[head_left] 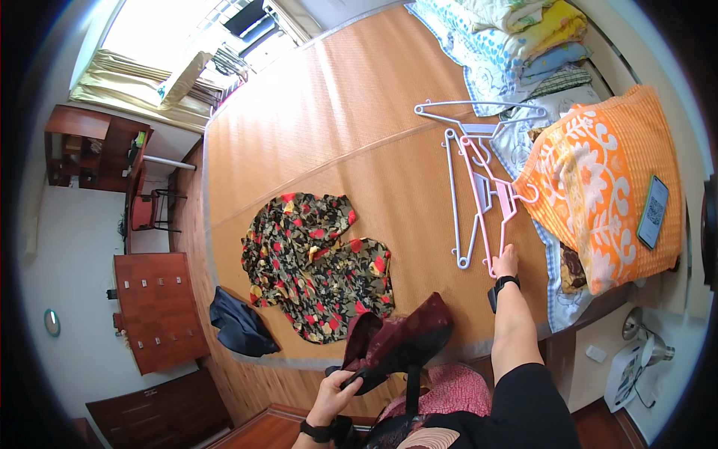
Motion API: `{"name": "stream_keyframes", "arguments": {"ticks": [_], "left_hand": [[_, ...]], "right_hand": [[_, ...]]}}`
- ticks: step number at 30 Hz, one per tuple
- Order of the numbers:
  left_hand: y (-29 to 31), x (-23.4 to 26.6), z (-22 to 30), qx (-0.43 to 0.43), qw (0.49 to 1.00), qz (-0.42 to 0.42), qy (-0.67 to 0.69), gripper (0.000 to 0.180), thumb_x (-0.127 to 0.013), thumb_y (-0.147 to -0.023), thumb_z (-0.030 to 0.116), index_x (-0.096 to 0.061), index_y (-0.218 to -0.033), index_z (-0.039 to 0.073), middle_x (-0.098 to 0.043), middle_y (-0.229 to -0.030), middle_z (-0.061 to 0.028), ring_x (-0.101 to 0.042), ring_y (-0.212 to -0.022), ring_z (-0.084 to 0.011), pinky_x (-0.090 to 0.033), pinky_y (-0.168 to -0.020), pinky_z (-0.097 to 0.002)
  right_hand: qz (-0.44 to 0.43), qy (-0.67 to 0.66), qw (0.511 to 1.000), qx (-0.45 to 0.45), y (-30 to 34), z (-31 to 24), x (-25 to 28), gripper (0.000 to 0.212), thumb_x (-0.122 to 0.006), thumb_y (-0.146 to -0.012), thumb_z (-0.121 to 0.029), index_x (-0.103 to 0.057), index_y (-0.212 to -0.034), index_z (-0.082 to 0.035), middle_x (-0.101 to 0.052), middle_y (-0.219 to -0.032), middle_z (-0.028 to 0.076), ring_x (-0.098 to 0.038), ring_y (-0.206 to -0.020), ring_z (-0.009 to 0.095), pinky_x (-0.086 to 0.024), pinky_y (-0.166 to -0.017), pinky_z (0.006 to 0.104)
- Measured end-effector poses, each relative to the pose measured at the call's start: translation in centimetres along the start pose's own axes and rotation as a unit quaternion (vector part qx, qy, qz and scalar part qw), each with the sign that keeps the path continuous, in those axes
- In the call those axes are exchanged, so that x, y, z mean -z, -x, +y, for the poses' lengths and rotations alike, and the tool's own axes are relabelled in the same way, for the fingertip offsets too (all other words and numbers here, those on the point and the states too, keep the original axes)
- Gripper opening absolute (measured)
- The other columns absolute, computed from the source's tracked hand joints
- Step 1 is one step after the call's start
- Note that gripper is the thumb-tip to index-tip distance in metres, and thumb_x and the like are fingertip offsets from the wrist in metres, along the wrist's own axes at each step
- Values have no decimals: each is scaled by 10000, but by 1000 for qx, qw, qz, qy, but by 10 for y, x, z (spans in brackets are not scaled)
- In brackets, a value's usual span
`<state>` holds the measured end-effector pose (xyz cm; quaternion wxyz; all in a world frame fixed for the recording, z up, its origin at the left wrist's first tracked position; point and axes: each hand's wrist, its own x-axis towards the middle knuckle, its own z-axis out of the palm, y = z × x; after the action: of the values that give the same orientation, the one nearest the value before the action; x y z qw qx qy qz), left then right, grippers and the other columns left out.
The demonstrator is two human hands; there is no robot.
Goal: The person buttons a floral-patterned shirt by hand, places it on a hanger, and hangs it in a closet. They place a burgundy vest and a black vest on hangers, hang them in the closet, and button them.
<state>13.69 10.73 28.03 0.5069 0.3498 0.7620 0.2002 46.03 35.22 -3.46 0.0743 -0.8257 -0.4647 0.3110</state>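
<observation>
Maroon garment [411, 331] in left hand [329, 395]; pink hanger [507, 200] in right hand [506, 263].

The person's right forearm [516, 333] reaches up from five o'clock, pointing just shy of twelve; the right hand [506, 262], between three and four o'clock, is partly curled. Near six o'clock, the left hand [331, 394] is closed in a grip, the left forearm [304, 443] slanting toward one.

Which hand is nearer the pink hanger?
Right. The right hand is at the pink hanger itself, gripping near its lower end. The left hand is apart from it, lower and farther left, holding the dark maroon garment.
</observation>
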Motion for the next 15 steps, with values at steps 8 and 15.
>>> {"name": "stream_keyframes", "arguments": {"ticks": [8,15], "left_hand": [[-1,5,5,-101,983,39,-151,119,-662,-749,63,-633,-829,-20,-563,-767,-51,-530,-755,-153,-416,-656,-259],[-2,20,-10,-64,987,74,-128,177,-671,-766,155,-649,-864,10,-613,-697,-105,-593,-636,-208,-459,-610,-287]], "right_hand": [[-19,-275,960,-56,6,-14,1,132,-408,-755,42,-412,-881,5,-495,-831,192,-607,-586,344,-492,-350,404],[-63,-526,844,-86,58,-23,0,158,-478,-861,-176,-444,-776,-48,-405,-624,35,-417,-464,146,-501,-349,378]]}}
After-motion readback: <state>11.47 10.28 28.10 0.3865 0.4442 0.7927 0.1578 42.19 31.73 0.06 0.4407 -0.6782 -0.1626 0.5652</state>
